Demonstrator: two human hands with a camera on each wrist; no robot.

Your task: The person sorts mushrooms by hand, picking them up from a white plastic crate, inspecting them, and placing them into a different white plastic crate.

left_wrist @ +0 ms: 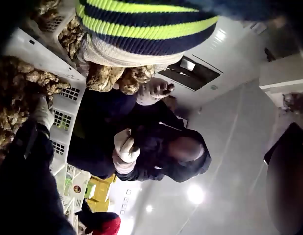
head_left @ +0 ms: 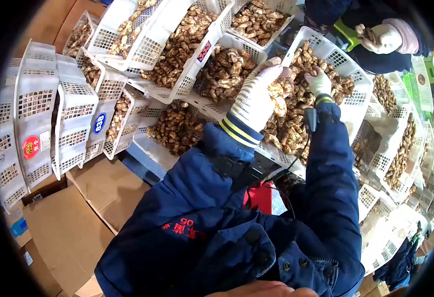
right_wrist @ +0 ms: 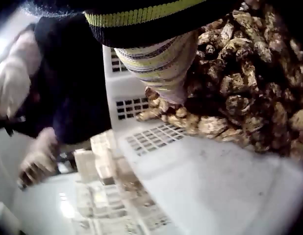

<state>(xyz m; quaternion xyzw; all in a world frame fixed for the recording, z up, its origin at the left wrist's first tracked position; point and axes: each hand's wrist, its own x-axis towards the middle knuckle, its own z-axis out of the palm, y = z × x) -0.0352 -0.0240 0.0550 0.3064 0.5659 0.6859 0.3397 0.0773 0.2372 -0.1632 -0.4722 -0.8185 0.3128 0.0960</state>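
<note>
My left hand [head_left: 254,104], in a striped knit glove, holds several knobbly, mottled brown mushrooms [head_left: 278,97] above a white crate [head_left: 343,57]. In the left wrist view those mushrooms [left_wrist: 105,78] hang below the glove's palm side. My right hand [head_left: 319,83], also gloved, reaches down into the mushroom pile [head_left: 291,131] in the same crate. From the right wrist view, its fingers go down among mushrooms [right_wrist: 210,125] near the perforated crate wall [right_wrist: 134,108]. Its fingertips are hidden there, and I cannot tell whether they grip a mushroom.
More white crates of mushrooms [head_left: 177,49] stand ahead and to the left, some tilted. Cardboard [head_left: 68,222] lies at lower left. Across the crate another person's gloved hand [head_left: 383,38] is raised. Further crates [head_left: 400,148] line the right side.
</note>
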